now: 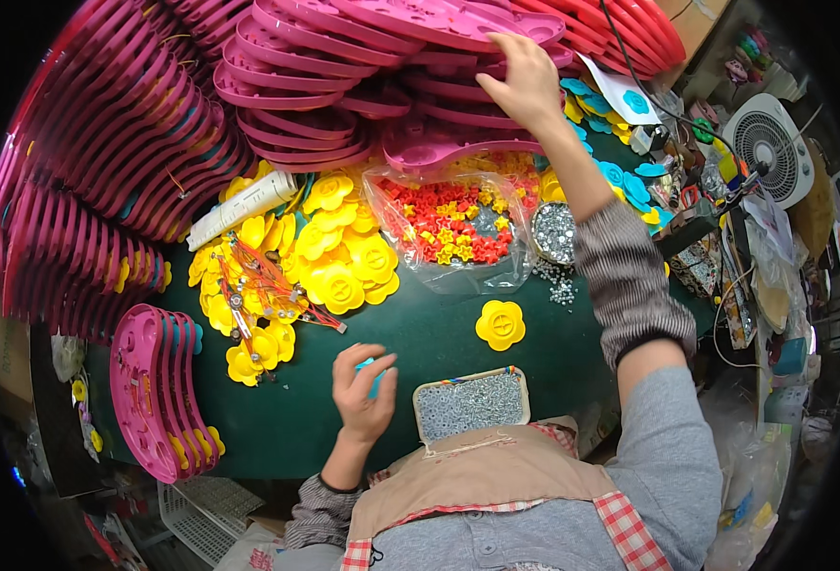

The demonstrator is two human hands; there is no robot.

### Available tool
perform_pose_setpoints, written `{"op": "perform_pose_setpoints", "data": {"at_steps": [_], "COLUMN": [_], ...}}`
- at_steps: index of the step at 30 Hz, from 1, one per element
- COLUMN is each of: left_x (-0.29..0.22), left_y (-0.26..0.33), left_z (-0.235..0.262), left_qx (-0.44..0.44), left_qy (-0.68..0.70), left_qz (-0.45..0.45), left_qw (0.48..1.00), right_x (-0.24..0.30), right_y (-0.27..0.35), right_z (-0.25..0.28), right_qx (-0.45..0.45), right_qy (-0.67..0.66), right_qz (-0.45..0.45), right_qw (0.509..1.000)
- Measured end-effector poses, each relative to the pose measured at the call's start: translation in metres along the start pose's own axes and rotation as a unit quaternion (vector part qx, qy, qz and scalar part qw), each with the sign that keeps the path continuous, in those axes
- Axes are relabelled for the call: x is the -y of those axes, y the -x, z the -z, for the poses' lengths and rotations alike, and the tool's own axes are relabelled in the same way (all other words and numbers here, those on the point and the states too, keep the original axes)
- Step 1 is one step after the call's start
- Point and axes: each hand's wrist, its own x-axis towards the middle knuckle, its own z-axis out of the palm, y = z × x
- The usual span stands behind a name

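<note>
My left hand (363, 395) is over the green table near its front edge, fingers curled round a blue plastic piece (374, 379) that they mostly hide. My right hand (525, 81) reaches far across to the piled pink plastic panels (420, 24). Its thumb and fingers are apart, and the fingertips lie at the rim of the top panel; I see no firm grip. Between my hands, a single yellow flower-shaped plastic piece (501, 325) lies on the table. Close to my body stands a shallow tray (422, 433) full of small silvery parts.
Pink panels (135, 124) are stacked high at the left; a smaller stack (139, 395) stands near the front. Yellow flower pieces (344, 257), red wires (258, 285), and a bag (410, 271) of red and yellow stars cover the middle. A white fan (772, 152) stands right.
</note>
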Motion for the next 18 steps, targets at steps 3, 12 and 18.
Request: {"op": "perform_pose_setpoints", "data": {"at_steps": [3,12,18], "left_x": [-0.035,-0.048,-0.004], "left_y": [-0.037,-0.103,-0.070], "left_z": [-0.028,-0.079,0.005], "left_qx": [-0.011,-0.139,-0.008], "left_qy": [0.142,0.512,0.530], "left_qz": [0.034,0.225,0.312], "left_qw": [0.989,0.817,0.788], "right_x": [0.005,0.203,0.088], "right_y": [-0.027,0.168,0.181], "right_z": [-0.010,0.149,0.183], "right_qx": [0.045,0.218,0.078], "right_qy": [-0.043,-0.318,-0.487], "right_qz": [0.010,-0.043,-0.458], "right_qw": [0.998,0.922,0.740]}}
